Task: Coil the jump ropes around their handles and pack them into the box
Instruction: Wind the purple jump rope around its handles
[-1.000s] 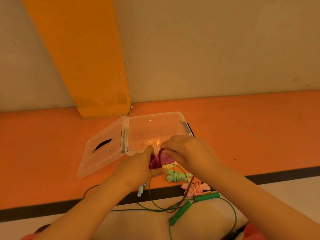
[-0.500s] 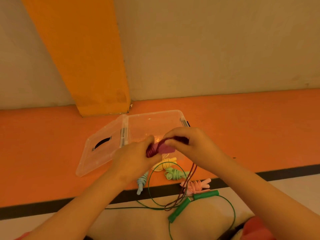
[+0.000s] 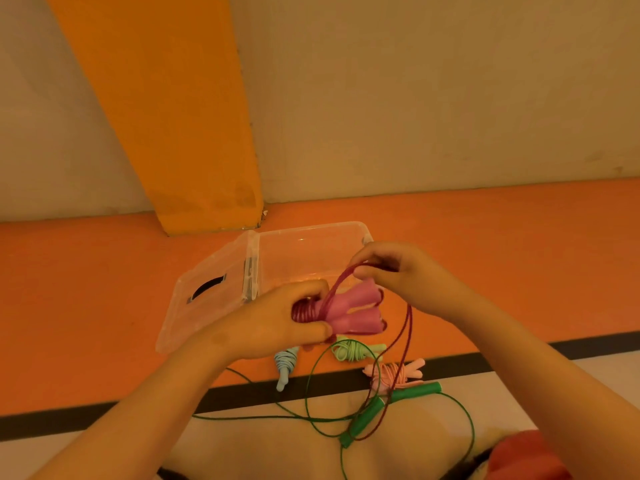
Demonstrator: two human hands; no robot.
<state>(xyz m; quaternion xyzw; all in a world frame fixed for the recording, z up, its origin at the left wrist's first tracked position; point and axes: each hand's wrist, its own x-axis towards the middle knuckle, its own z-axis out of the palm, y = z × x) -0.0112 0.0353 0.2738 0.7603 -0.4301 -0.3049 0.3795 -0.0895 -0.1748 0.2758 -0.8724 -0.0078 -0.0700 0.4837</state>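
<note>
While the left hand grips the rope coiled on the pink handles, their long axis runs left to right, free ends toward the right hand, which pinches the slack loop just above them. The next wrap likely crosses that axis. The box stands open just behind.

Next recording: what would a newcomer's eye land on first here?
Mid-frame, the left hand grips pink handles half-wound with dark red rope, while the right hand pinches a loop above them. Behind stands the open clear box; nearer the camera, a green jump rope sprawls uncoiled beside three coiled bundles.
</note>
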